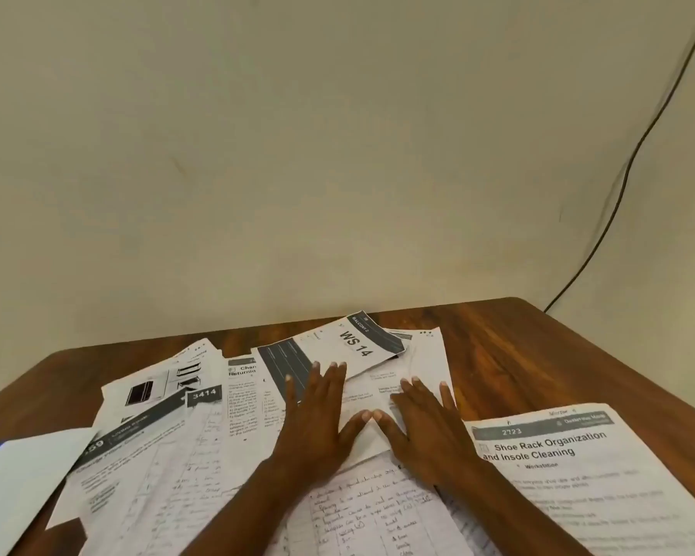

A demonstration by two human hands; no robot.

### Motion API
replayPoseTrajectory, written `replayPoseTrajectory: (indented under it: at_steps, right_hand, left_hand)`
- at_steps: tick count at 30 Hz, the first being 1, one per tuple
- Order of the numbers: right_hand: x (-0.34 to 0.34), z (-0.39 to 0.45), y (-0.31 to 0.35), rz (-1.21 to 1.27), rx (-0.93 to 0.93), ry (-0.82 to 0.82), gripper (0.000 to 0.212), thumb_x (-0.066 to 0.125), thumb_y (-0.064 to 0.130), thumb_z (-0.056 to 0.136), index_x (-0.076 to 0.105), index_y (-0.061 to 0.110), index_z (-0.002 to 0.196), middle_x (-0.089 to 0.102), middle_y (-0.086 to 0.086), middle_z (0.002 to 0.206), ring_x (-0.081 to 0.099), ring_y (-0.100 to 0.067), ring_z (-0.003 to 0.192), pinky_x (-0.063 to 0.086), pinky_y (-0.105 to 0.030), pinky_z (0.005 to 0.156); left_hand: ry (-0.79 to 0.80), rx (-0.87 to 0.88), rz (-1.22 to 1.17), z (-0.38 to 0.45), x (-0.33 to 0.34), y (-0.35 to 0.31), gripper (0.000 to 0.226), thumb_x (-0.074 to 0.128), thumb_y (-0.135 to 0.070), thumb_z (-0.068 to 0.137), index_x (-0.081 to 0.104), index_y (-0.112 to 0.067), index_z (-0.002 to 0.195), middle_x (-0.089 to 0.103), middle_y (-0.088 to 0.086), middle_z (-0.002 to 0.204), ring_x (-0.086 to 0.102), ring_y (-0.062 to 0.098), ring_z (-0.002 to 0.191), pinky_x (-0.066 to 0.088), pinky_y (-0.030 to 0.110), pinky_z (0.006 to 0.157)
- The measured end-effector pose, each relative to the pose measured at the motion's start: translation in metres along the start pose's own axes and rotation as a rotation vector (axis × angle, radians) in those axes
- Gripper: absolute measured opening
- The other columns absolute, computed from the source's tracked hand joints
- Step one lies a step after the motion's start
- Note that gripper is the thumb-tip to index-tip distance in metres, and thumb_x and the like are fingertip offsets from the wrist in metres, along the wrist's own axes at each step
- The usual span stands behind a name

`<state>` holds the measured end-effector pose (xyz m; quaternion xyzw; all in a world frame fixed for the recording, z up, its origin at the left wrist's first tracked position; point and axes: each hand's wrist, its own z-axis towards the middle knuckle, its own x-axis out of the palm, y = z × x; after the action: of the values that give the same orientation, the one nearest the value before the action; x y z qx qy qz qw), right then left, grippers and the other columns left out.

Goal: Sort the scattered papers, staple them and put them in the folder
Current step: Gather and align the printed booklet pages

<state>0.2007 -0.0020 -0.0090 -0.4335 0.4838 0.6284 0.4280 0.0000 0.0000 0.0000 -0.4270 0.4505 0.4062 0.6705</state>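
Observation:
Several printed and handwritten papers lie scattered and overlapping across the wooden table (pixel 538 355). My left hand (pixel 318 411) and my right hand (pixel 422 419) rest flat, fingers straight and spread, side by side on a white sheet (pixel 414 367) in the middle of the pile, thumbs almost touching. Just beyond my fingertips lies a sheet marked "WS 14" (pixel 354 343). A sheet headed "Shoe Rack Organization and Insole Cleaning" (pixel 578 475) lies at the right. A handwritten page (pixel 362 511) sits under my forearms. At the left edge a pale cover with a blue corner (pixel 13 483) lies partly under papers.
A plain wall rises right behind the table's far edge. A dark cable (pixel 634 154) runs down the wall at the right, ending behind the table's far right corner. Bare wood shows at the table's far right and far left.

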Motion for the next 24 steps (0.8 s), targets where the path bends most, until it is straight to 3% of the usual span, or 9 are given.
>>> replayPoseTrajectory:
  at_steps: [5,9,11,13,15,18,20,21,24]
  right_hand:
    - [0.008,-0.003,-0.001,0.031,-0.038,0.055,0.13,-0.034,0.09,0.058,0.02,0.034,0.162,0.007,0.01,0.173,0.001,-0.012,0.16,-0.021,-0.046,0.123]
    - [0.003,-0.004,0.004,0.053,-0.03,0.07,0.095,-0.006,0.082,0.087,0.025,0.032,0.162,0.012,0.008,0.173,0.005,-0.011,0.16,-0.02,-0.044,0.123]
    - [0.001,-0.005,0.008,0.062,-0.021,0.082,0.099,-0.007,0.084,0.083,0.024,0.033,0.162,0.011,0.008,0.173,0.004,-0.011,0.16,-0.021,-0.045,0.124]
    - [0.0,-0.006,0.014,0.057,-0.022,0.076,0.109,-0.012,0.087,0.074,0.024,0.034,0.162,0.011,0.008,0.173,0.004,-0.012,0.16,-0.02,-0.047,0.125]
    - [0.0,-0.009,0.02,0.054,-0.023,0.058,0.112,-0.013,0.088,0.072,0.028,0.032,0.161,0.016,0.007,0.172,0.008,-0.014,0.16,-0.018,-0.047,0.125]
    - [0.002,-0.013,0.031,0.035,-0.05,0.021,0.103,-0.005,0.088,0.084,0.039,0.028,0.156,0.029,0.002,0.169,0.017,-0.016,0.158,-0.01,-0.051,0.128]
    - [0.003,-0.017,0.04,0.038,-0.082,0.012,0.103,-0.003,0.088,0.086,0.045,0.027,0.153,0.035,-0.001,0.166,0.022,-0.016,0.157,-0.007,-0.053,0.128]
    - [0.003,-0.019,0.045,0.04,-0.096,0.014,0.104,-0.004,0.089,0.086,0.047,0.027,0.152,0.037,-0.001,0.165,0.023,-0.016,0.157,-0.006,-0.053,0.128]
    - [0.006,-0.023,0.056,0.038,-0.116,0.003,0.103,-0.003,0.091,0.085,0.047,0.029,0.151,0.04,0.001,0.163,0.027,-0.016,0.155,-0.005,-0.054,0.127]
  left_hand:
    - [0.143,-0.053,-0.072,-0.006,0.008,0.01,0.13,-0.024,-0.101,0.058,-0.002,-0.035,0.168,-0.004,-0.01,0.177,-0.009,0.015,0.163,-0.014,0.051,0.13]
    - [0.177,-0.067,-0.066,-0.005,0.008,0.013,0.139,-0.026,-0.102,0.051,0.008,-0.035,0.168,0.001,-0.012,0.177,-0.003,0.014,0.164,-0.008,0.051,0.132]
    - [0.18,-0.068,-0.069,-0.006,0.008,0.016,0.138,-0.026,-0.102,0.053,0.01,-0.035,0.168,0.003,-0.012,0.176,-0.001,0.013,0.164,-0.006,0.05,0.132]
    - [0.16,-0.07,-0.064,-0.007,0.009,0.021,0.131,-0.023,-0.101,0.06,0.016,-0.036,0.167,0.01,-0.013,0.176,0.005,0.013,0.164,-0.002,0.051,0.133]
    - [0.07,-0.059,-0.038,-0.007,0.009,0.024,0.116,-0.01,-0.096,0.075,0.035,-0.034,0.162,0.032,-0.01,0.171,0.028,0.016,0.159,0.013,0.053,0.132]
    - [-0.129,-0.079,-0.12,-0.003,0.004,0.027,0.078,0.031,-0.08,0.095,0.06,-0.027,0.145,0.065,-0.003,0.146,0.062,0.021,0.131,0.046,0.05,0.115]
    - [-0.165,-0.107,-0.17,0.001,-0.001,0.025,0.062,0.05,-0.067,0.099,0.057,-0.028,0.148,0.06,0.0,0.151,0.06,0.025,0.133,0.047,0.048,0.113]
    - [-0.143,-0.123,-0.152,0.002,-0.004,0.024,0.065,0.051,-0.065,0.099,0.05,-0.029,0.153,0.05,0.0,0.161,0.051,0.026,0.143,0.04,0.05,0.119]
    - [-0.056,-0.154,-0.102,0.006,-0.003,0.028,0.088,0.033,-0.082,0.093,0.025,-0.033,0.166,0.014,-0.002,0.177,0.017,0.026,0.162,0.011,0.053,0.13]
